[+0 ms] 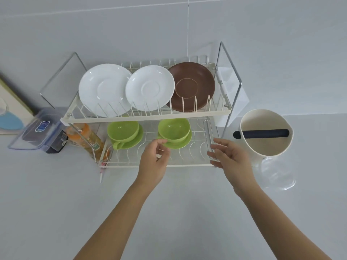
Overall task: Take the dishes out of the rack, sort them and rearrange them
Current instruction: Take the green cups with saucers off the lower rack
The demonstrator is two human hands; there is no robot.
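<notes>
- Green cup (173,129) on its saucer (176,141), frame centre on the rack (146,118) lower tier: probably light and smooth; lift by the saucer rim.
- Left hand (154,160) and right hand (228,158) spread apart, empty, fingers loose.
- Upper-tier white plates (105,90) and brown plate (194,87) look breakable; grip their edges.

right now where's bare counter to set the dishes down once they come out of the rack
The widest bare patch is the grey counter in front of the rack, on both sides of the forearms. It is crowded left of the rack, with the clear container and orange bottle, and right, with the cream bucket and clear glass.
</notes>
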